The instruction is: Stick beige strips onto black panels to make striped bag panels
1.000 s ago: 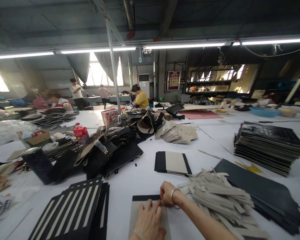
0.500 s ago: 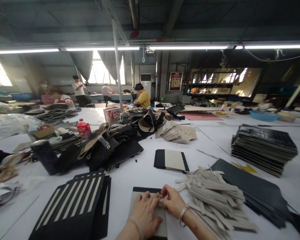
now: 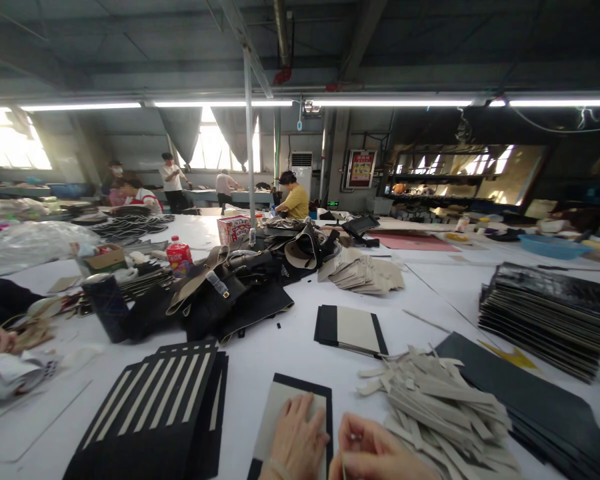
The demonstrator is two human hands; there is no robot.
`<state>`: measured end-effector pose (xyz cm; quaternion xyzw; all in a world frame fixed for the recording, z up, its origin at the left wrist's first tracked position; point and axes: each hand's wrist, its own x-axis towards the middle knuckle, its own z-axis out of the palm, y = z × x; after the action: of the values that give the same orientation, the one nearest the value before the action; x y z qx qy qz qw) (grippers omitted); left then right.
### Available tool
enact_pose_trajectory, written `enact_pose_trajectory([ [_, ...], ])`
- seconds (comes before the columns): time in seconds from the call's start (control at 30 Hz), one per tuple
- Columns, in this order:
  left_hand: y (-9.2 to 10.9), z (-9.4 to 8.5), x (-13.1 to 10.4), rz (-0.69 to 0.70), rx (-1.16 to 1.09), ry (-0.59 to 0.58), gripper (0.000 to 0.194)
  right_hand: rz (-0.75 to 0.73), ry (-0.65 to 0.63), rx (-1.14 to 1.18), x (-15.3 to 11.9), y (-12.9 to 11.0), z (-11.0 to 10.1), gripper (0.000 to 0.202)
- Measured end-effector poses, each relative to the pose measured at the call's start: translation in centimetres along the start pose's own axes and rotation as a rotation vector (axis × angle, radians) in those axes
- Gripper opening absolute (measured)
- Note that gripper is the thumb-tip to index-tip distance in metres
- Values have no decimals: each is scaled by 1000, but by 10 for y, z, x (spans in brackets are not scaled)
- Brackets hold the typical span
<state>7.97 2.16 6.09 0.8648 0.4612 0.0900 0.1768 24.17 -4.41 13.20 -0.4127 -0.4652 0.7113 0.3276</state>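
My left hand (image 3: 299, 437) lies flat, fingers stretched, on a grey panel with black borders (image 3: 275, 407) at the bottom centre. Just right of that panel, my right hand (image 3: 367, 453) has its fingers pinched around a thin pale strip, which shows only in part. A loose heap of grey strips (image 3: 445, 407) lies to the right of my right hand. On the left is a fanned stack of black pieces with pale stripes (image 3: 155, 400). Beyond my hands sits a small pile of black-edged grey panels (image 3: 357, 328).
Black bags (image 3: 225, 293) and a dark cylinder (image 3: 105, 307) lie left of centre. Grey sheets (image 3: 365, 270) are farther back. Dark flat sheets (image 3: 530, 393) and a tall black stack (image 3: 550, 313) stand right. A person in yellow (image 3: 296, 200) works across the tables.
My right hand has moved down and right, off the panel's upper edge. My left hand's fingers have straightened on the panel. The camera view has shifted slightly left.
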Motion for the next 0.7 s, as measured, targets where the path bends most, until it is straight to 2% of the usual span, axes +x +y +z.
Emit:
enact_pose_trajectory([
  [0.07,6,7,0,-67,-23,0,41,28,150,-50,26,-4,-15,16],
  [0.17,7,15,2,-91,-26,45,45,120,450,-503,73,1,-38,9],
  [0.23,5,21,4,-86,-9,102,47,155,531,-761,100,7,-49,6],
  [0.37,3,32,9,-123,28,201,46,196,468,-942,131,11,-57,10],
  [0.57,10,20,10,-116,-23,78,44,314,348,-1083,147,7,-58,12],
  [0.7,15,12,6,-134,-44,64,42,320,324,-1116,144,9,-49,11],
])
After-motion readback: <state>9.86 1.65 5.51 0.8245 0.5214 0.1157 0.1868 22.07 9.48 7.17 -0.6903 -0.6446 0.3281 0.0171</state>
